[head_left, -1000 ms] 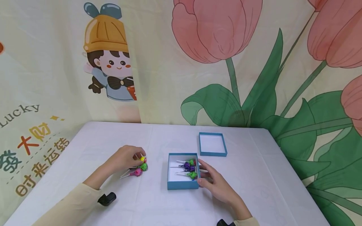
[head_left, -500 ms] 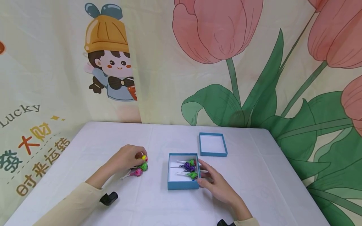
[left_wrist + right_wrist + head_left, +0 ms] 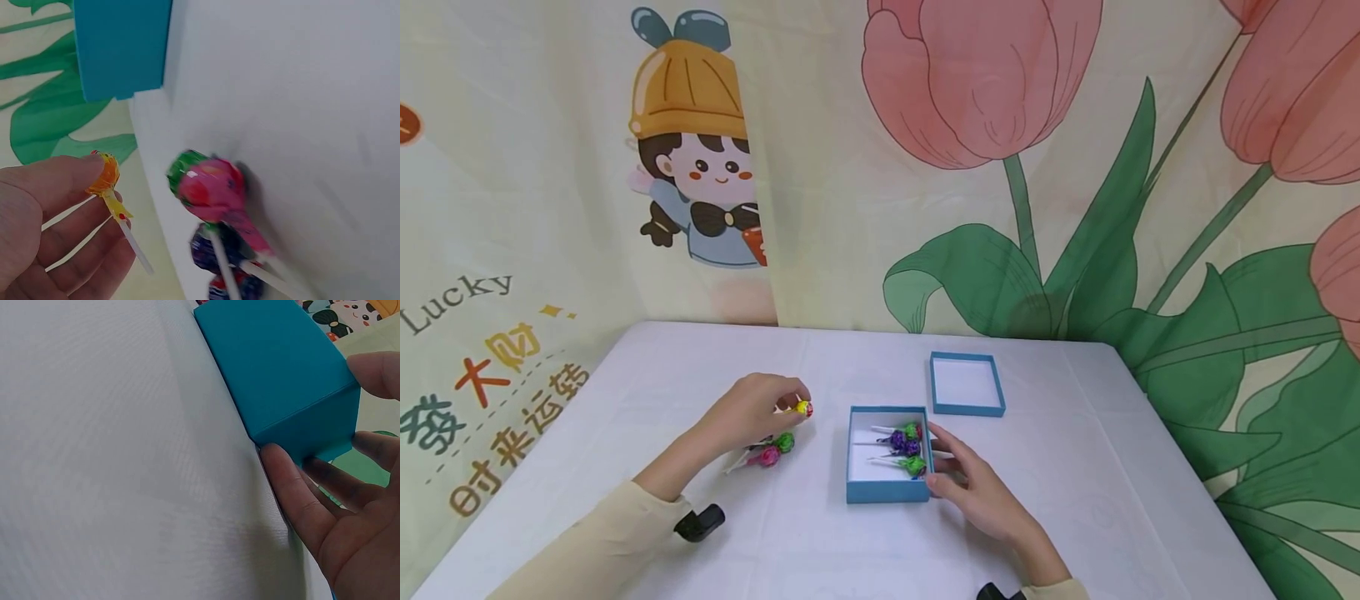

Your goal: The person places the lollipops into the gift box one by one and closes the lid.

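Observation:
My left hand (image 3: 747, 417) pinches a yellow-wrapped lollipop (image 3: 804, 408) between thumb and fingers. In the left wrist view its white stick (image 3: 136, 247) points down, away from the thumb. Below that hand a pink lollipop (image 3: 770, 455) and a green lollipop (image 3: 785, 442) lie on the table; dark blue wrappers (image 3: 215, 250) show close by in the left wrist view. An uncovered blue box (image 3: 887, 492) holds several lollipops in green and purple wrappers, sticks to the left. My right hand (image 3: 977, 492) rests against the box's right wall, thumb near the front corner, fingers extended along it.
A matching blue lid (image 3: 967, 410) lies inside-up behind the box, slightly right. The white-covered table (image 3: 1060, 467) reaches back to a printed cloth backdrop (image 3: 820, 167) with tulips and a cartoon figure.
My left hand has lifted the yellow lollipop off the other lollipops and moved it a little right and back. The right hand and the box stay in place.

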Available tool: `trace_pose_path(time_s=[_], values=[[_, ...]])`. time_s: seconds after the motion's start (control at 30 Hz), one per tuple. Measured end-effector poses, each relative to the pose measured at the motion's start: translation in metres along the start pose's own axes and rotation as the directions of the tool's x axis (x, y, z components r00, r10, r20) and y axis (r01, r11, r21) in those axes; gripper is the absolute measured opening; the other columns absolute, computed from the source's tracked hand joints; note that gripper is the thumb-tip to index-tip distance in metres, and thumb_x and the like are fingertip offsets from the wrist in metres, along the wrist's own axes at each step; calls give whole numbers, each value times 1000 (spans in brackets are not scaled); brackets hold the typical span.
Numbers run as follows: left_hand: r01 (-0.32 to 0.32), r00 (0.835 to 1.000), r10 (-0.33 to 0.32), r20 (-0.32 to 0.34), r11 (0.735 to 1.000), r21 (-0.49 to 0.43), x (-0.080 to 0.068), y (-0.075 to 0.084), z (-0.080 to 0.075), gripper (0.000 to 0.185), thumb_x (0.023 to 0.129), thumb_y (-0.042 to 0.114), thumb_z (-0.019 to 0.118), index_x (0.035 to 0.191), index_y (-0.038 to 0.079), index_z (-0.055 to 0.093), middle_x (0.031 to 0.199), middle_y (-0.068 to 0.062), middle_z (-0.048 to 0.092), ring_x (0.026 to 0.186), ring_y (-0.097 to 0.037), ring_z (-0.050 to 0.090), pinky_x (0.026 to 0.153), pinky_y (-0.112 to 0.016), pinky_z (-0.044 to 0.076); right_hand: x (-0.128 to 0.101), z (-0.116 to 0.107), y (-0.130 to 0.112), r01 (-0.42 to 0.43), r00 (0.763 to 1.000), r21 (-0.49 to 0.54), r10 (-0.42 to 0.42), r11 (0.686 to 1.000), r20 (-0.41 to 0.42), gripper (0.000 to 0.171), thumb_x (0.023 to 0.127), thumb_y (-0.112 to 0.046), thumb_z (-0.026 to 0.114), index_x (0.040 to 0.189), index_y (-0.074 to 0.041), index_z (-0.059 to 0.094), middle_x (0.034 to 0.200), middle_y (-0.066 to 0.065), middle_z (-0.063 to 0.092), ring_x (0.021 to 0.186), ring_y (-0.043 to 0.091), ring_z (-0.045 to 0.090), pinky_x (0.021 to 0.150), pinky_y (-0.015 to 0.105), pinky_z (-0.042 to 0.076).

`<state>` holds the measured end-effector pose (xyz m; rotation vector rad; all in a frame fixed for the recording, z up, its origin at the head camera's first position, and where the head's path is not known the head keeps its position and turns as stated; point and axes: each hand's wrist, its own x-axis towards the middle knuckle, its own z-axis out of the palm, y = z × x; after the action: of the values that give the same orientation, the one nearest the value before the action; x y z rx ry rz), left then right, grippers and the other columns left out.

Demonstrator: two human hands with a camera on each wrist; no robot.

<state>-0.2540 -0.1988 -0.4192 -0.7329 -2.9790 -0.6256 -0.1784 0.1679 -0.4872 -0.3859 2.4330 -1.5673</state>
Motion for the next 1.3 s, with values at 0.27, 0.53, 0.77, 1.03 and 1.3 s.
trace_pose_path(time_s=[0.27,0.53,0.77,1.03,1.3], values=[[-53,999,53,-6,998,-26,5,34,-6,18,93,19,83,110,20,77,93,8,73,91,-18,68,83,-37,58,-1,0,0,0,1000,-4,0,1000,-2,71,105,-35,69,166,-33,34,161,14,47,136,31,58,113,58,47],[-119,993,119,-6,991,-59,16,61,-6,19,93,18,83,111,19,77,91,10,72,90,-18,68,78,-31,57,-1,0,0,3,1000,4,-3,1000,3,71,105,-34,69,167,-31,35,161,15,47,135,31,58,110,54,50],[-172,985,173,-2,982,-75,25,81,0,20,92,18,84,111,19,78,91,10,72,87,-16,66,75,-26,56,-1,-1,-1,2,1000,11,-3,1000,9,71,105,-34,68,167,-30,34,162,16,46,135,32,58,107,50,54],[-219,975,223,24,970,-105,33,101,14,15,94,17,82,108,18,77,89,9,72,84,-12,65,74,-24,56,-1,-1,0,0,1000,17,0,1000,20,71,105,-35,68,167,-30,33,162,16,46,136,33,58,105,48,55],[-261,964,266,20,956,-130,40,112,28,12,95,19,82,107,17,78,91,7,75,86,-15,68,77,-26,56,-1,-1,-1,13,1000,24,-14,1000,23,71,105,-33,68,167,-30,33,161,16,46,135,33,58,103,46,57]])
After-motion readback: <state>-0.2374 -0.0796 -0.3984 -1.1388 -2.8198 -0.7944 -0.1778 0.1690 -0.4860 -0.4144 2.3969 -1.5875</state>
